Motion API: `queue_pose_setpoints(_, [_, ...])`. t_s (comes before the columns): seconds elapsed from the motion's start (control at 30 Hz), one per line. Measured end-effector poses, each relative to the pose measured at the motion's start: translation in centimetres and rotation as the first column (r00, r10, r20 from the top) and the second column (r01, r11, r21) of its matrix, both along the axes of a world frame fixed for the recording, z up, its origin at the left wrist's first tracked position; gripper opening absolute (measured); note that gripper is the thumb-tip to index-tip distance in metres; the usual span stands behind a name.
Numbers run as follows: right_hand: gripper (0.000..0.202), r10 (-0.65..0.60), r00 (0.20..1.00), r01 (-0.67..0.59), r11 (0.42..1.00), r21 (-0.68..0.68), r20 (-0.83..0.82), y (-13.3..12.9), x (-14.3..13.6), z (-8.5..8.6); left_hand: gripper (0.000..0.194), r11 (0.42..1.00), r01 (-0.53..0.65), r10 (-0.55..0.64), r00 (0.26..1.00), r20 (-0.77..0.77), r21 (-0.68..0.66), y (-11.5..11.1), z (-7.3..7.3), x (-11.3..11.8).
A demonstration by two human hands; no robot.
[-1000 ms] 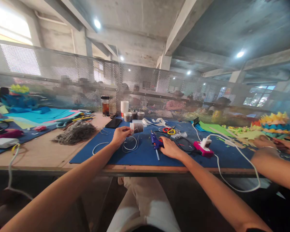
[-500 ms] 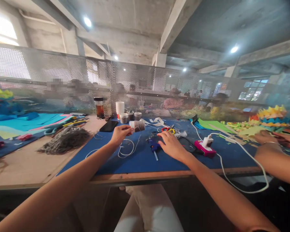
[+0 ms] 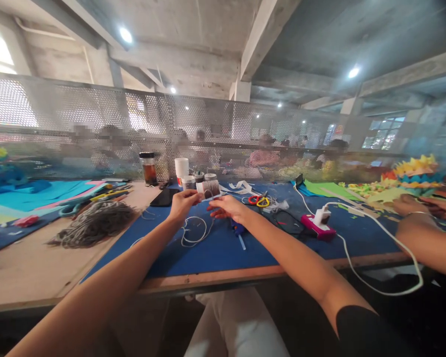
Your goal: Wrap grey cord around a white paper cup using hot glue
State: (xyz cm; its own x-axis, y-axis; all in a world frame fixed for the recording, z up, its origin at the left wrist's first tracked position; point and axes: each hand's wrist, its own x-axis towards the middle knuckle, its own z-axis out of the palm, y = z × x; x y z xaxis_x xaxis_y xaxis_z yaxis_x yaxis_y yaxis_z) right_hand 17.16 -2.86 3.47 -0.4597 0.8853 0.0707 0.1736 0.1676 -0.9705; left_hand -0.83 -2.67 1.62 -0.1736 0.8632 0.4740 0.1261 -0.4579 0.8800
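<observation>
A small white cup wrapped in grey-brown cord point(image 3: 210, 189) lies on its side in the air, its end pinched by my left hand point(image 3: 186, 203). My right hand point(image 3: 228, 207) is just below and right of the cup, fingers partly curled near its cord; whether it grips the cord is too small to tell. Loose white cord point(image 3: 195, 232) trails in loops on the blue mat point(image 3: 208, 260). Behind my right hand, a blue glue gun point(image 3: 238, 228) with a clear stick lies partly hidden.
Grey yarn point(image 3: 94, 223) and a black phone point(image 3: 164, 197) lie left. Cups point(image 3: 182, 168) and a jar point(image 3: 148, 169) stand behind. Red-yellow scissors point(image 3: 259, 201) and a pink power strip point(image 3: 318, 228) with a white cable are right. Another person's hands point(image 3: 411, 206) work far right.
My right hand has moved left, from above the glue gun to beside the cup. My left hand still holds the cup, now slightly turned. The view has shifted a little.
</observation>
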Motion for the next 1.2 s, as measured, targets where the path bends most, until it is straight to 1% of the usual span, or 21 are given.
queue_pose_setpoints(0.07, [0.020, -0.080, 0.995, 0.075, 0.993, 0.091, 0.057, 0.1, -0.1, -0.2, 0.030, 1.000, -0.018, 0.019, 0.999, -0.042, 0.015, 0.1, -0.2, -0.3])
queue_pose_setpoints(0.1, [0.020, -0.141, 0.986, 0.122, 0.975, 0.188, 0.094, 0.1, -0.1, -0.2, 0.031, 1.000, -0.020, 0.021, 0.998, -0.060, 0.016, 0.1, -0.3, -0.4])
queue_pose_setpoints(0.17, [0.020, -0.223, 0.967, 0.173, 0.931, 0.323, 0.125, 0.2, 0.2, -0.2, 0.032, 0.999, -0.026, 0.027, 0.996, -0.090, 0.021, 0.2, -0.5, -0.4])
queue_pose_setpoints(0.23, [0.022, -0.348, 0.923, 0.211, 0.812, 0.544, 0.162, 0.2, 0.6, -0.1, 0.032, 1.000, -0.008, 0.010, 0.993, -0.121, 0.021, 0.1, -0.5, -0.2])
queue_pose_setpoints(0.27, [0.022, -0.401, 0.902, 0.215, 0.739, 0.638, 0.161, 0.1, 0.8, -0.1, 0.031, 1.000, 0.005, -0.003, 0.992, -0.130, 0.017, 0.0, -0.5, -0.1])
queue_pose_setpoints(0.3, [0.023, -0.449, 0.880, 0.216, 0.664, 0.715, 0.151, 0.0, 0.9, 0.0, 0.031, 1.000, 0.020, -0.018, 0.991, -0.133, 0.017, -0.2, -0.5, 0.1])
queue_pose_setpoints(0.33, [0.023, -0.481, 0.866, 0.216, 0.605, 0.766, 0.136, -0.1, 1.1, 0.1, 0.031, 0.999, 0.038, -0.035, 0.990, -0.137, 0.015, -0.3, -0.5, 0.2])
queue_pose_setpoints(0.4, [0.022, -0.524, 0.845, 0.220, 0.521, 0.825, 0.105, -0.2, 1.2, 0.2, 0.031, 0.998, 0.066, -0.063, 0.988, -0.140, 0.011, -0.5, -0.4, 0.4])
queue_pose_setpoints(0.47, [0.023, -0.550, 0.831, 0.228, 0.479, 0.848, 0.087, -0.3, 1.2, 0.4, 0.030, 0.997, 0.082, -0.081, 0.986, -0.143, 0.002, -0.5, -0.5, 0.4])
queue_pose_setpoints(0.57, [0.024, -0.561, 0.826, 0.255, 0.454, 0.854, 0.051, -0.1, 1.2, 0.4, 0.027, 0.996, 0.094, -0.095, 0.984, -0.152, -0.010, -0.5, -0.5, 0.4])
queue_pose_setpoints(0.67, [0.024, -0.549, 0.836, 0.288, 0.443, 0.849, 0.003, 0.2, 1.3, 0.4, 0.024, 0.993, 0.112, -0.115, 0.980, -0.160, -0.027, -0.6, -0.5, 0.4])
queue_pose_setpoints(0.8, [0.023, -0.531, 0.847, 0.316, 0.451, 0.835, -0.034, 0.5, 1.5, 0.4, 0.020, 0.989, 0.136, -0.143, 0.977, -0.160, -0.052, -0.9, -0.3, 0.6])
queue_pose_setpoints(0.93, [0.022, -0.535, 0.844, 0.342, 0.462, 0.818, -0.050, 0.8, 1.6, 0.5, 0.020, 0.984, 0.169, -0.177, 0.970, -0.166, -0.063, -1.1, -0.2, 0.5])
queue_pose_setpoints(1.2, [0.022, -0.544, 0.834, 0.379, 0.441, 0.813, -0.094, 1.4, 1.7, 0.3, 0.023, 0.972, 0.213, -0.228, 0.954, -0.195, -0.098, -1.2, -0.3, 0.6])
